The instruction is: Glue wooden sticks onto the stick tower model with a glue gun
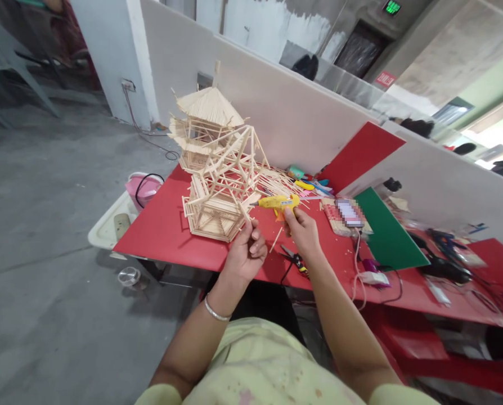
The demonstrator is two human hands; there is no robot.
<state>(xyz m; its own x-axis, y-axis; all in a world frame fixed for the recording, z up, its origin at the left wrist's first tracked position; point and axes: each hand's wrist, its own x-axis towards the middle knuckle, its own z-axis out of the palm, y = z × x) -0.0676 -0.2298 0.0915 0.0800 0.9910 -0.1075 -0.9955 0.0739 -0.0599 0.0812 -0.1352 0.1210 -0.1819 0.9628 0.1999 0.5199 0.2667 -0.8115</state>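
Note:
My right hand (301, 229) is closed around the handle of a yellow hot glue gun (279, 203), whose nozzle points left. My left hand (248, 247) is pinched in front of the model, just below the nozzle. Between its fingertips is what looks like a short wooden stick (245, 212); its lower end is hidden. Close beyond it stands an open-framed model pavilion of thin wooden sticks (218, 216) with a slatted hexagonal base. Behind that rises a similar stick pavilion with a covered roof (211, 107).
Loose sticks (277, 185) lie on the red tabletop (150, 236). Pliers (294, 260) rest near the front edge. A phone (349, 213) on a pack, cables and a green board (389, 233) are rightward. A white partition (277, 112) stands behind; a pink bucket (144, 188) is left.

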